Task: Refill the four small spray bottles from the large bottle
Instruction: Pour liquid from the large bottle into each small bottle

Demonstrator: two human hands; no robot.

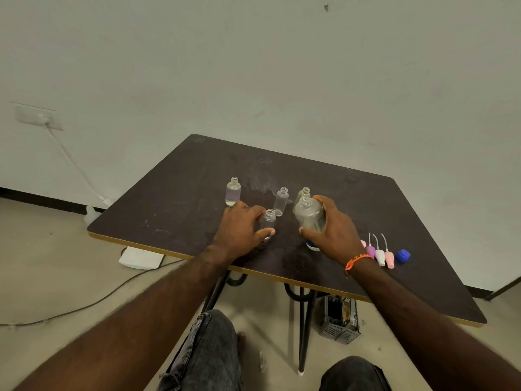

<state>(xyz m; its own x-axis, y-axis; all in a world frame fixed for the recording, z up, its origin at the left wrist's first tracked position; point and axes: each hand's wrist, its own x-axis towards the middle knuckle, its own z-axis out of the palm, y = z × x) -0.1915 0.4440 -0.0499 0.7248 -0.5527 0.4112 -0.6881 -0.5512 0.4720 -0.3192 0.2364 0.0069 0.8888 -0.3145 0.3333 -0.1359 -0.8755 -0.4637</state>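
Observation:
On the dark table (pixel 174 198), my right hand (pixel 335 232) grips the large clear bottle (pixel 310 217), uncapped and standing on its base. My left hand (pixel 239 230) wraps around a small open bottle (pixel 269 220) near the table's front. Another small bottle (pixel 233 191) holding clear liquid stands behind my left hand. A third small bottle (pixel 281 201) stands between the hands and looks empty. The fourth small bottle (pixel 304 192) is mostly hidden behind the large one.
Several spray tops (pixel 379 253) in pink, purple and white lie in a row right of my right wrist, with a blue cap (pixel 402 255) beside them. Under the table are black metal legs (pixel 304 328), a grey basket (pixel 339 320), cables and a white device (pixel 141 258).

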